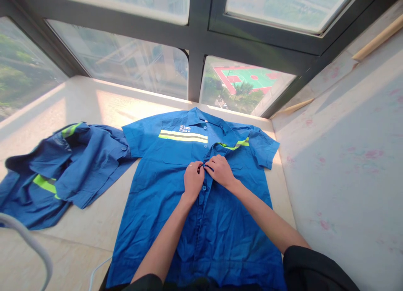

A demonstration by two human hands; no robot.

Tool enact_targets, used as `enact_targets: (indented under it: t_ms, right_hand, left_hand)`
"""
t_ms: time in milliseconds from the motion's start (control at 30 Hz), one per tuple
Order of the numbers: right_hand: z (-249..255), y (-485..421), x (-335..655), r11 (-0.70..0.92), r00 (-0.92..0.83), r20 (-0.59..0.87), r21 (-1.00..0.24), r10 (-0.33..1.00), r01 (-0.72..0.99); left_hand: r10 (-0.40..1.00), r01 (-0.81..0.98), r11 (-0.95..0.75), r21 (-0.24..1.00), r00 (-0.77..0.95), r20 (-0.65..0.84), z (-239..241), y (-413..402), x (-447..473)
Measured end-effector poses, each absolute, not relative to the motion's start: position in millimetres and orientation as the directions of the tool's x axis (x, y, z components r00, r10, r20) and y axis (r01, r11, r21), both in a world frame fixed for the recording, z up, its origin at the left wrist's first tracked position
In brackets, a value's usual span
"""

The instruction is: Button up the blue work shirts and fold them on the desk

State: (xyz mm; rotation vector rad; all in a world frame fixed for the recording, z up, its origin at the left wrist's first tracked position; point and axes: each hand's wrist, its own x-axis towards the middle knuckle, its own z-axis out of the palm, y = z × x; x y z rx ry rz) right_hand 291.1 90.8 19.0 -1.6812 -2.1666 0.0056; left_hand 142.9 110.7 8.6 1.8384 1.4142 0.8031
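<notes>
A blue short-sleeved work shirt (157, 194) lies spread face up, its collar toward the window. Yellow-green and silver reflective stripes (182, 136) cross its chest, with white print above the one on the left. My left hand (192, 180) pinches the front placket at mid-chest. Close beside it, my right hand (220, 170) grips the edge of the other front panel, which is folded up there. Buttons run down the placket; one button (204, 188) shows just below my fingers. The button between my fingertips, if any, is hidden.
Another blue garment (91, 161) with reflective strips lies crumpled at the left, touching the shirt's sleeve. A white curved tube (34, 245) and a thin white cable (94, 272) are at lower left. Dark-framed windows (195, 43) stand behind; a flowered wall (340, 169) bounds the right.
</notes>
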Motion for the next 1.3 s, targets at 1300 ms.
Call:
enact_targets:
  t_ms: [1300]
  right_hand:
    - [-16, -11, 313, -0.079, 0.080, 0.162, -0.012, 0.984, 0.997]
  left_hand:
    - [0.889, 0.771, -0.451, 0.450, 0.343, 0.303, 4, 112, 33]
